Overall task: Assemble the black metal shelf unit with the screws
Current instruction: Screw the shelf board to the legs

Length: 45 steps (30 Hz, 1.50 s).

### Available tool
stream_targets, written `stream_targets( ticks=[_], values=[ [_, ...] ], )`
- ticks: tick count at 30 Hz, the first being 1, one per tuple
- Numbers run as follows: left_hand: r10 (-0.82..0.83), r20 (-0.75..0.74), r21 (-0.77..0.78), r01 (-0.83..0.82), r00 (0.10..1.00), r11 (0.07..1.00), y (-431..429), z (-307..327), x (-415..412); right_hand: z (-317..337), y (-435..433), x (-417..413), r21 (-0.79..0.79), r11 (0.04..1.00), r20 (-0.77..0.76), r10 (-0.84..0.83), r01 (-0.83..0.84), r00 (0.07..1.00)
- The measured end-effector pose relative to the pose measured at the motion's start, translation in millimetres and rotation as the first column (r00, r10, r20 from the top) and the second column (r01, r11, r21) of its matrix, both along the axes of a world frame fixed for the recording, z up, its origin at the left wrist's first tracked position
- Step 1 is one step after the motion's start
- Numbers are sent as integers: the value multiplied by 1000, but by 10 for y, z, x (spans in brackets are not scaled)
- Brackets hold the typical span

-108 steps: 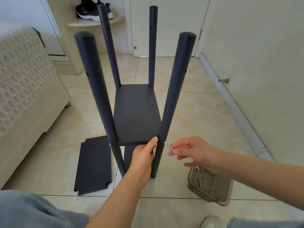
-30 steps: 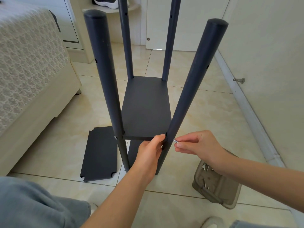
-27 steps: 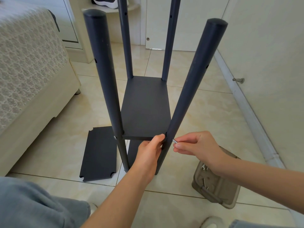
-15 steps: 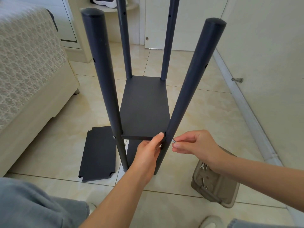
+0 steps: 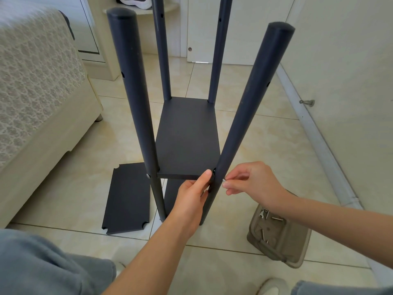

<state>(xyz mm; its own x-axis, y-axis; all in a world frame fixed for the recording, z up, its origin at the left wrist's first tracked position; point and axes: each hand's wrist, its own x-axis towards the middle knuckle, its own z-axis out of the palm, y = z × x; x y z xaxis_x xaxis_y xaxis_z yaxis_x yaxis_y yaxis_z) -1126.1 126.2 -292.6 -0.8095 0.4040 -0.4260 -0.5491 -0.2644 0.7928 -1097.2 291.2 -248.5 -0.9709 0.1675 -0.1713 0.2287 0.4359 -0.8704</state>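
A black metal shelf unit (image 5: 185,124) of four round posts stands upright on a beige tiled floor (image 5: 265,133). A cream couch under a lace-patterned cover (image 5: 32,92) hems it in on the left, and a white wall (image 5: 340,60) with its baseboard does so on the right. Bare tile lies open on both flanks of the frame and beyond it toward a white door (image 5: 244,28). A loose flat black panel with notched corners (image 5: 127,196) lies on the floor just beside the near left post (image 5: 136,92), its long edge close to the post's foot. A grey plastic tray of spare screws (image 5: 278,237) sits on the floor under the person's right forearm, near the wall.

The person's left hand (image 5: 191,194) grips the front edge of the fitted shelf board (image 5: 189,154), thumb on top and fingers tucked beneath, right against the near right post (image 5: 244,124). The right hand (image 5: 253,182) pinches a small silver screw (image 5: 223,179) between thumb and forefinger. The screw sits at the outer side of that post, level with the board. Both forearms reach in from the bottom edge, with grey trousers (image 5: 42,262) at the lower corners.
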Motion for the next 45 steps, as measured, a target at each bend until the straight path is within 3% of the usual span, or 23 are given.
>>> stream_targets(
  ticks=[5, 12, 23, 27, 40, 45],
  values=[
    [-14, -14, -14, 14, 1000, 1000, 2, 27, 20, 21, 9, 1, -138, 990, 47, -13, 20, 999],
    [12, -12, -11, -12, 1000, 1000, 45, 42, 41, 51, 44, 14, -197, 980, 87, 17, 0, 996],
    [53, -6, -39, -53, 999, 998, 59, 33, 39, 90, 104, -31, 167, 978, -94, 141, -124, 986],
    [41, -22, -49, -42, 999, 998, 43, 16, 26, 87, 64, -70, 289, 939, -72, 214, -185, 974],
    [86, -49, -49, -88, 995, 995, 75, -25, 53, 78, 135, -122, 199, 925, -72, 343, -324, 936],
    [79, -52, -69, -83, 996, 994, 67, -46, 52, 79, 113, -116, 294, 896, -56, 364, -333, 930]
  ],
)
